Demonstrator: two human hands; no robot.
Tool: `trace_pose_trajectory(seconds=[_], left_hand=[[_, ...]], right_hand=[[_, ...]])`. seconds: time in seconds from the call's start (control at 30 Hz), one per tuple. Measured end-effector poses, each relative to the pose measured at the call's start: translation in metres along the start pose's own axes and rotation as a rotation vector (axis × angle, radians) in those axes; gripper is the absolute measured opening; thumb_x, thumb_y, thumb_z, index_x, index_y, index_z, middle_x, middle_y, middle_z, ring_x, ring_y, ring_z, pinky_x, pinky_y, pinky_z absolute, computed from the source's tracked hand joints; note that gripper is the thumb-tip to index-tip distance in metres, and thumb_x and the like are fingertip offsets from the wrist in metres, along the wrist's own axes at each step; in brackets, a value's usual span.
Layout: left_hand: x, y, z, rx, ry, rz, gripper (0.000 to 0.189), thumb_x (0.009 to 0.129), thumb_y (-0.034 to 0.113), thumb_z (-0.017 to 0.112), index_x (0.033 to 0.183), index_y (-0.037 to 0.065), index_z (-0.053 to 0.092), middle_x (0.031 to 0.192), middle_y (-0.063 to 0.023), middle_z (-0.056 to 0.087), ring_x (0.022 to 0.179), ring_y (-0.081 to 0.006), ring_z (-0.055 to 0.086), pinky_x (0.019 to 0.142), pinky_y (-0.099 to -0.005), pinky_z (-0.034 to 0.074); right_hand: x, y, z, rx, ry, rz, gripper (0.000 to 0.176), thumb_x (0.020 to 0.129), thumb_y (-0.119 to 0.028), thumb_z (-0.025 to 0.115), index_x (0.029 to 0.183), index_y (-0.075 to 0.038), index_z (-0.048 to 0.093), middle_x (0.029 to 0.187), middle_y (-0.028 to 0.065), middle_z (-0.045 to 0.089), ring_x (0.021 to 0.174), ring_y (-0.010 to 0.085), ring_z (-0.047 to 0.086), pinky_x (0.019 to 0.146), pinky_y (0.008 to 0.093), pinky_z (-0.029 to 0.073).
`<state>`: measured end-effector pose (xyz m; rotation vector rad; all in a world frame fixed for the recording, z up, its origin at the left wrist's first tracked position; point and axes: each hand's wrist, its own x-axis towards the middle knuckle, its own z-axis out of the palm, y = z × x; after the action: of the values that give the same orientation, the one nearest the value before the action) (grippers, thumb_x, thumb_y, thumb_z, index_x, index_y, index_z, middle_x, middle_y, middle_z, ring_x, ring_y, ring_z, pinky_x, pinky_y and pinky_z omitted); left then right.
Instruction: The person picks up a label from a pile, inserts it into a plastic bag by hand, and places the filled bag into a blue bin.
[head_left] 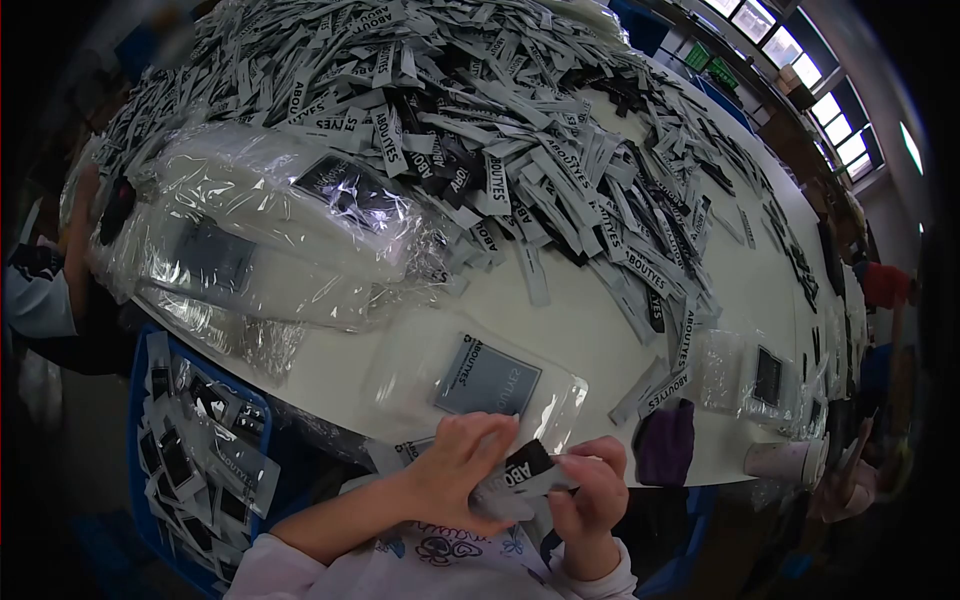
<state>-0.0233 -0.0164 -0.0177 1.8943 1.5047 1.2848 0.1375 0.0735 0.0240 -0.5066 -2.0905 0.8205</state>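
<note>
My right hand point(592, 495) pinches a folded grey-and-black printed strip point(522, 472) with "ABOUT" lettering, held over the table's near edge in front of my body. My left hand point(455, 475) is beside the strip, its thumb and fingers curved and spread apart around the strip's left side. Just beyond the left fingertips, a clear plastic bag point(490, 378) with a dark grey printed panel lies flat on the white table. Another strip point(410, 450) shows partly beneath my left hand.
A large heap of similar strips point(500, 120) covers the far table. Clear plastic bags point(270, 225) are stacked at left, above a blue crate point(137, 430) of packed bags. A purple cloth point(665, 443) and a cup point(785, 460) are at right. Other people sit at both sides.
</note>
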Motion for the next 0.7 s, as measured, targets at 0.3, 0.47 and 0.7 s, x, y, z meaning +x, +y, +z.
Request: trace_pose_trajectory(seconds=[0.3,0.47,0.7], left_hand=[[0.005,0.008,-0.031,-0.004,-0.137,-0.021,0.096,0.06,0.044,0.073,0.132,0.0,0.027,0.12,-0.0152,0.042,0.105,-0.0309,0.044,0.085,-0.0406,0.035],[0.008,0.016,-0.049,-0.216,-0.222,-0.526,0.08,0.066,0.032,0.075,0.131,0.004,0.035,0.087,-0.0121,0.063,0.07,-0.0241,0.063,0.065,-0.0304,0.05],[0.002,0.014,-0.037,-0.659,0.066,-0.469,0.032,0.073,0.018,0.071,0.1,0.004,0.062,0.078,-0.0106,0.064,0.068,-0.0194,0.063,0.062,-0.0231,0.049]], right_hand=[[0.002,0.008,0.005,0.039,-0.546,-0.02,0.023,0.065,-0.015,0.071,0.084,-0.007,0.062,0.09,0.0031,0.06,0.088,0.0223,0.054,0.086,0.0395,0.037],[0.009,0.005,0.009,0.054,-0.432,-0.035,0.021,0.067,-0.008,0.069,0.086,-0.006,0.061,0.091,0.0044,0.059,0.088,0.0225,0.054,0.085,0.0383,0.039],[0.005,-0.009,0.016,0.443,0.001,0.66,0.019,0.07,0.0,0.07,0.086,0.001,0.061,0.075,0.0056,0.059,0.071,0.0106,0.054,0.057,0.0192,0.041]])
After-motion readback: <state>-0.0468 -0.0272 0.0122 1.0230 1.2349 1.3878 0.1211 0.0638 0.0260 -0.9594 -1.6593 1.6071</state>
